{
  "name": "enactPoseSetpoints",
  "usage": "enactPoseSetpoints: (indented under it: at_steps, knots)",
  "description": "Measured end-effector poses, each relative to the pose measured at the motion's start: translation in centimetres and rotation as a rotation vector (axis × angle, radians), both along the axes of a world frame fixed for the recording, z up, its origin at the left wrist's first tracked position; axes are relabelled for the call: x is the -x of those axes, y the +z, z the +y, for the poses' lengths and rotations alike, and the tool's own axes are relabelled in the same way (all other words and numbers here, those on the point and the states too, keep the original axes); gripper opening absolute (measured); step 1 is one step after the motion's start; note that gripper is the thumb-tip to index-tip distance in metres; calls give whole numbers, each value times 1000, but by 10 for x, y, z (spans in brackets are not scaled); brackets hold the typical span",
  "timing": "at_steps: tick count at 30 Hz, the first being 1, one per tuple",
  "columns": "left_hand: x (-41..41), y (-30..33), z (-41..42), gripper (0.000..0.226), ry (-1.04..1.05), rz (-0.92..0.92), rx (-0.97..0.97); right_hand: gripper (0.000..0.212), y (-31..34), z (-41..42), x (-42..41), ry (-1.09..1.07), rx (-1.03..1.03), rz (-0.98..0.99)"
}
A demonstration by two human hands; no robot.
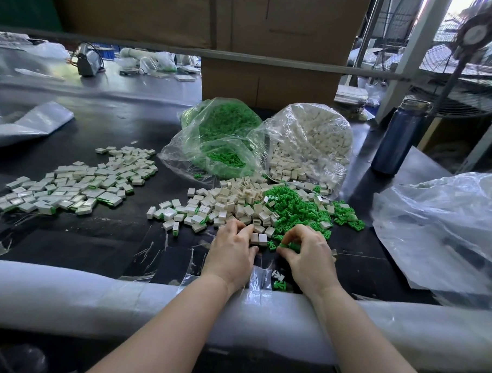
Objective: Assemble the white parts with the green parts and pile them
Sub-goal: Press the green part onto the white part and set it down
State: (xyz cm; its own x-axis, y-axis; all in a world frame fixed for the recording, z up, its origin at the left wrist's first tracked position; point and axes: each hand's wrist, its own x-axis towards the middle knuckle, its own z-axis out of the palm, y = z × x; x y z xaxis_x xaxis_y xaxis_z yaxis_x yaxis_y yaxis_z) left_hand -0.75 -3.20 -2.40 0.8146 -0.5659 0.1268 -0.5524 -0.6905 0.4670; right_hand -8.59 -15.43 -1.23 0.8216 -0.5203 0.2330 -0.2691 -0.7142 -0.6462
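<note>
Both hands work at the near edge of the counter (68,235). Left hand (232,249) touches 2 white parts (259,239) w/ curled fingers; grip unclear. Right hand (306,252) pinches green parts (288,246). White heap (233,202) & green heap (294,208) lie just behind the hands. Assembled pile (78,182) is at the left, well apart. 2 bags (306,138) stand behind.

Loose white parts (233,202) beside green parts (294,208); assembled pile (78,182) far left.

Left hand (232,249) at white parts (233,202), right hand (306,252) pinching green parts (294,208).
</note>
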Motion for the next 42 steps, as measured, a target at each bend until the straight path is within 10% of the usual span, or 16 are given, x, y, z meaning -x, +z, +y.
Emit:
enactPoseSetpoints:
  at_steps: [42]
  knots:
    - [2,9,8,25,-57,249,428,8,-6,0,-4,49,-50,-89]
